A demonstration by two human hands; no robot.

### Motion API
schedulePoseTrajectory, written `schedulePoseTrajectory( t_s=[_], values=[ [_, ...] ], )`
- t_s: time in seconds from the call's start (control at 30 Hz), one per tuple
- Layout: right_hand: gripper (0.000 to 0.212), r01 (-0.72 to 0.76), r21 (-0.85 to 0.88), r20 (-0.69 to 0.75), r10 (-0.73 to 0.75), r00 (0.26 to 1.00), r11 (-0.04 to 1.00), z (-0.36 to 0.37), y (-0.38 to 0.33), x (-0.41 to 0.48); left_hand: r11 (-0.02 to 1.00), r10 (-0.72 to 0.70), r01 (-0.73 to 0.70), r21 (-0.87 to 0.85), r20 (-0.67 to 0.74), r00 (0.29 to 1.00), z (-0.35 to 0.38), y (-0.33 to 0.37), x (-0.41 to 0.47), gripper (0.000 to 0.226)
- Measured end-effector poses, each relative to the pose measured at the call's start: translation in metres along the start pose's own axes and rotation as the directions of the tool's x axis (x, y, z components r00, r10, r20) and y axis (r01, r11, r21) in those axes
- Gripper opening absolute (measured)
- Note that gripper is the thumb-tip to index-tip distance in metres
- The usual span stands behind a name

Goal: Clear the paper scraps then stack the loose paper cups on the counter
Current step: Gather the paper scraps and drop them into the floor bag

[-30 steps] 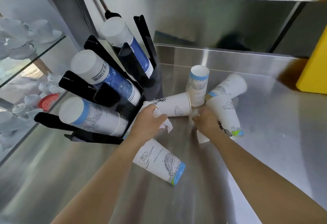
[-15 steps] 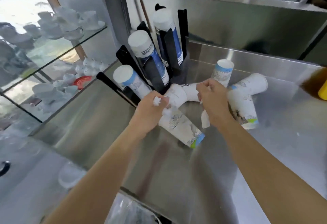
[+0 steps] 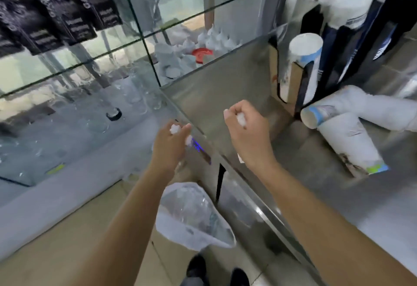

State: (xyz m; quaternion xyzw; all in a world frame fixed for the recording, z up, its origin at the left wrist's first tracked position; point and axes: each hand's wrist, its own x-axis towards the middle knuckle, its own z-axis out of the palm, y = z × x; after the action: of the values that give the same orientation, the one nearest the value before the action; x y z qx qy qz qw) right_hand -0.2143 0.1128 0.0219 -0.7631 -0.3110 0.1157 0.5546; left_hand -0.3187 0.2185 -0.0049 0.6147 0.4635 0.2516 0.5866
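My left hand (image 3: 172,144) is shut on white crumpled paper scraps (image 3: 174,129) and hangs just off the counter's left edge, above a bin lined with a clear plastic bag (image 3: 191,215). A bit to the right, my right hand (image 3: 244,127) is shut on another white paper scrap (image 3: 241,119), over the steel counter (image 3: 304,161) near its edge. Loose white paper cups lie on their sides at the right: one with a blue rim (image 3: 334,107), one with a green and blue rim (image 3: 347,148), and a third (image 3: 388,114) behind them.
A black cup dispenser rack (image 3: 338,44) with stacked cups stands at the back right of the counter. A glass display case (image 3: 90,71) with white crockery fills the left. My shoes (image 3: 196,265) are on the tiled floor by the bin.
Both hands have left the cup pile with scraps in them and moved left toward the counter edge. The view has swung left and down, so the bin now shows.
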Motion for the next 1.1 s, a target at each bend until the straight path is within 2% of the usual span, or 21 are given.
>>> schedulePoseTrajectory(
  t_s=[0.1, 0.17, 0.23, 0.3, 0.37, 0.43, 0.5, 0.6, 0.7, 0.73, 0.8, 0.87, 0.9, 0.93, 1.0, 1.03, 1.07, 1.1],
  values=[
    [0.020, -0.011, 0.077, 0.085, 0.004, 0.996, 0.997, 0.047, 0.010, -0.005, 0.987, -0.136, 0.135, -0.087, 0.001, 0.991, -0.029, -0.025, 0.016, 0.012],
    [0.014, -0.044, 0.163, 0.160, 0.017, 0.987, 0.986, 0.079, 0.025, -0.009, 0.979, -0.196, 0.196, -0.061, 0.002, 0.981, -0.046, -0.051, 0.029, 0.013],
    [0.017, -0.090, 0.219, 0.239, 0.036, 0.970, 0.972, 0.110, 0.049, -0.014, 0.976, -0.197, 0.195, 0.095, 0.013, 0.980, -0.059, -0.085, 0.045, 0.021],
    [0.022, -0.133, 0.219, 0.307, 0.061, 0.950, 0.966, 0.137, 0.081, -0.019, 0.922, -0.197, 0.186, 0.340, -0.002, 0.980, -0.066, -0.127, 0.060, 0.027],
    [0.022, -0.136, 0.184, 0.317, 0.072, 0.946, 0.974, 0.164, 0.120, -0.022, 0.883, -0.160, 0.146, 0.447, -0.006, 0.987, -0.068, -0.175, 0.073, 0.027],
    [0.016, -0.108, 0.138, 0.299, 0.063, 0.952, 0.985, 0.194, 0.169, -0.026, 0.860, -0.035, 0.006, 0.510, 0.046, 0.998, -0.060, -0.230, 0.084, 0.028],
    [0.014, -0.075, 0.102, 0.278, 0.044, 0.960, 0.992, 0.225, 0.225, -0.033, 0.795, 0.084, -0.097, 0.599, 0.050, 0.995, -0.049, -0.288, 0.099, 0.030],
    [0.014, 0.004, 0.027, 0.242, -0.011, 0.970, 1.000, 0.270, 0.320, -0.055, 0.774, 0.010, -0.018, 0.633, 0.015, 1.000, -0.026, -0.379, 0.120, 0.028],
    [0.009, 0.066, -0.073, 0.222, -0.048, 0.974, 0.995, 0.308, 0.415, -0.086, 0.768, 0.001, 0.031, 0.640, -0.050, 0.999, -0.002, -0.471, 0.136, 0.019],
    [0.011, 0.064, -0.104, 0.241, -0.038, 0.970, 0.993, 0.316, 0.445, -0.096, 0.751, 0.010, 0.044, 0.659, -0.079, 0.997, 0.007, -0.502, 0.140, 0.021],
    [0.025, -0.044, -0.186, 0.308, 0.101, 0.946, 0.982, 0.328, 0.496, -0.114, 0.682, -0.008, 0.039, 0.731, -0.046, 0.999, 0.019, -0.553, 0.142, 0.030],
    [0.042, -0.113, -0.387, 0.428, 0.287, 0.857, 0.915, 0.331, 0.540, -0.126, 0.546, -0.092, 0.009, 0.837, 0.049, 0.995, 0.027, -0.597, 0.139, 0.037],
    [0.053, -0.044, -0.533, 0.518, 0.367, 0.773, 0.845, 0.330, 0.558, -0.131, 0.450, -0.207, -0.014, 0.893, 0.119, 0.971, 0.030, -0.612, 0.136, 0.048],
    [0.065, 0.078, -0.648, 0.606, 0.452, 0.655, 0.757, 0.327, 0.572, -0.137, 0.341, -0.376, -0.083, 0.936, 0.217, 0.901, 0.031, -0.621, 0.133, 0.061],
    [0.076, 0.275, -0.736, 0.670, 0.611, 0.421, 0.618, 0.320, 0.583, -0.142, 0.249, -0.589, -0.180, 0.952, 0.296, 0.752, 0.026, -0.623, 0.129, 0.067],
    [0.076, 0.290, -0.753, 0.658, 0.664, 0.354, 0.591, 0.317, 0.579, -0.141, 0.228, -0.645, -0.180, 0.957, 0.287, 0.708, 0.024, -0.617, 0.128, 0.064],
    [0.075, 0.284, -0.762, 0.648, 0.687, 0.329, 0.583, 0.314, 0.571, -0.140, 0.224, -0.654, -0.182, 0.957, 0.286, 0.700, 0.021, -0.609, 0.127, 0.060],
    [0.073, 0.289, -0.757, 0.654, 0.677, 0.339, 0.586, 0.312, 0.561, -0.137, 0.227, -0.634, -0.197, 0.954, 0.298, 0.714, 0.017, -0.598, 0.126, 0.057]
  ],
)
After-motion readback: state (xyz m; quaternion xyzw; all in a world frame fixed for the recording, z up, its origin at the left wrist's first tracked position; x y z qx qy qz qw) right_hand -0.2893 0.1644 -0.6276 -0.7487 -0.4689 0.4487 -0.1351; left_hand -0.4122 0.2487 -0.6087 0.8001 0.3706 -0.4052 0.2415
